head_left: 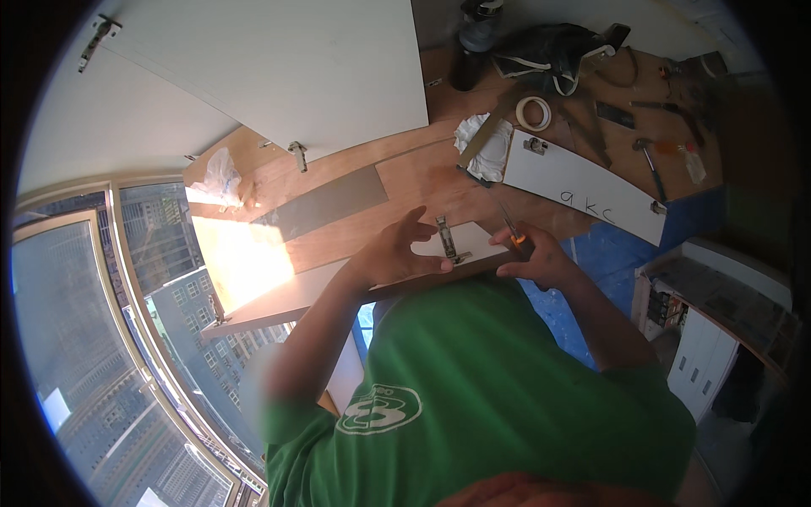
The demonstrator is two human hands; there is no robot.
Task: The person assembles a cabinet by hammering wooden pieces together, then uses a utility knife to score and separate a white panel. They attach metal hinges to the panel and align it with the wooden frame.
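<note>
A white cabinet door panel (325, 287) lies along the near edge of the wooden worktop, close against my body. On it stands a metal cabinet hinge (446, 238), its arm pointing away from me. Beside the hinge, my left hand (393, 252) has its fingers spread apart, with the thumb tip close to the hinge's base; whether it touches cannot be told. To the right, my right hand (541, 260) grips a screwdriver (516, 240) with an orange and black handle. Its thin shaft points up and away from me, apart from the hinge.
Another white panel (583, 190) with hinges lies at the right. Beyond it are a tape roll (533, 113), a hammer (650, 167) and a black bag (553, 52). A large white door (279, 68) with hinges stands at far left. Windows (76, 321) run along the left.
</note>
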